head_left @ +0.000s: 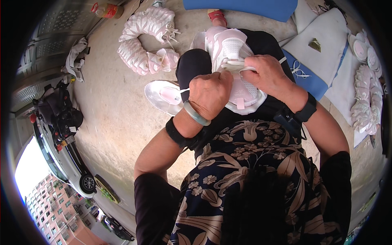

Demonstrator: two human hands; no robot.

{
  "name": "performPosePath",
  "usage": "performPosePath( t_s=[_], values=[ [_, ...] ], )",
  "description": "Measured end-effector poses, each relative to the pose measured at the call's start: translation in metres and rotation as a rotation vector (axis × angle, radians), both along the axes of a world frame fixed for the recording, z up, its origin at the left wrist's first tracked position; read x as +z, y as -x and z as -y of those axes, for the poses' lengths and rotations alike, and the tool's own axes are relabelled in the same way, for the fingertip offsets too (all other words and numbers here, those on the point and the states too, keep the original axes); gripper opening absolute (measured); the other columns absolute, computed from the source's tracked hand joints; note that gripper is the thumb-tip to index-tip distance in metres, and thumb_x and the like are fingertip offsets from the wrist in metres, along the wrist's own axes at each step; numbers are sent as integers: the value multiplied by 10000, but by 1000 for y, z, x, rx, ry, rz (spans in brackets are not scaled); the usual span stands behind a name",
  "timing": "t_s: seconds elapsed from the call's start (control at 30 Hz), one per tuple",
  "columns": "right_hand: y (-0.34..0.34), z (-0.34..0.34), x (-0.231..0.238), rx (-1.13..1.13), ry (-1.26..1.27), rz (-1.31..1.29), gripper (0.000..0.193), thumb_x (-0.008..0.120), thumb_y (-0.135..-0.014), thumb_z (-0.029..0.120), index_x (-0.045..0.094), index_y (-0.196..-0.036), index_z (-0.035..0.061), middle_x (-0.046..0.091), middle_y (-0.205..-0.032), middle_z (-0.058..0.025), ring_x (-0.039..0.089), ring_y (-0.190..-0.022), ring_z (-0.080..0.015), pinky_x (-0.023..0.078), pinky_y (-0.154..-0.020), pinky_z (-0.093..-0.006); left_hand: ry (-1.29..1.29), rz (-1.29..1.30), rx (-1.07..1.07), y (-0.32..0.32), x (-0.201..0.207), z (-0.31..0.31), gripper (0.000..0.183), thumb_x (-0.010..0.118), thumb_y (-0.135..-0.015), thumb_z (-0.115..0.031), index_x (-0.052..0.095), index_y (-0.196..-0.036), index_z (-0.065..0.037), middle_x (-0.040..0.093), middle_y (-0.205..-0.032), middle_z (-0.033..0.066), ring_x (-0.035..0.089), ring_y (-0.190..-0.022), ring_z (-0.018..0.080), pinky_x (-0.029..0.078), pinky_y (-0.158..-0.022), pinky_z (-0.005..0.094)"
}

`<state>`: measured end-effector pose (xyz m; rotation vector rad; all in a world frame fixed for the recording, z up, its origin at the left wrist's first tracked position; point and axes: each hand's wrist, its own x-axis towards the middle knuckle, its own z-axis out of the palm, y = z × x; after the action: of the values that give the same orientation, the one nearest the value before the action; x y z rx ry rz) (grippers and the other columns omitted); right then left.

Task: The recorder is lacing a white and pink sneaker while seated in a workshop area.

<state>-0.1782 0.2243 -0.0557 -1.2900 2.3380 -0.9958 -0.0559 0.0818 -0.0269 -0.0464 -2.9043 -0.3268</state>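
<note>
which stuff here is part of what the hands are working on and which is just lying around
In hand:
- pink and white shoe on the lap
- its white lace
- left hand and right hand, both in a grip on it

Lying about:
- curved row of matching shoes
- single shoe on the floor
- blue mat
- bottle
- stacked soles

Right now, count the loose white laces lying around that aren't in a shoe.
1: a coiled white lace on the blue-and-white cushion beyond the right hand. Others may be hidden among the shoe piles.
</note>
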Motion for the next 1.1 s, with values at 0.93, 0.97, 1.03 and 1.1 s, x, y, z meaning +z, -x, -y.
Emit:
performPosePath(
  t_s=[0.93, 0.97, 1.03, 1.1],
  values=[
    [11, -59, 21, 41, 51, -388, 92, 606, -751, 104, 524, -719, 77, 500, -640, -77, 567, -562, -266, 445, -471, -348, -1018, 671, 278, 13, 0, 51, 257, 593, -791, -185, 603, -650, 30, 468, -494, 26, 419, -477, 76, 367, -467, 270],
    [8, -62, 15, 19, 60, -396, 74, 599, -752, 97, 530, -733, 80, 500, -636, -75, 571, -565, -262, 451, -476, -346, -1062, 722, 318, 14, 1, 52, 260, 597, -804, -191, 612, -651, 18, 482, -509, -8, 425, -489, 61, 356, -463, 252],
    [-1, -63, 8, 10, 60, -399, 60, 595, -752, 91, 536, -746, 81, 505, -640, -73, 569, -562, -260, 453, -478, -341, -1072, 711, 296, 15, 3, 52, 259, 596, -811, -189, 607, -637, 4, 478, -507, -18, 424, -488, 53, 347, -459, 243],
    [-5, -65, 8, 6, 62, -400, 49, 591, -752, 85, 543, -760, 82, 510, -644, -70, 568, -560, -259, 456, -480, -337, -1083, 699, 280, 13, 4, 53, 262, 595, -817, -186, 601, -624, -10, 474, -506, -27, 423, -486, 44, 338, -455, 234]
  ],
)
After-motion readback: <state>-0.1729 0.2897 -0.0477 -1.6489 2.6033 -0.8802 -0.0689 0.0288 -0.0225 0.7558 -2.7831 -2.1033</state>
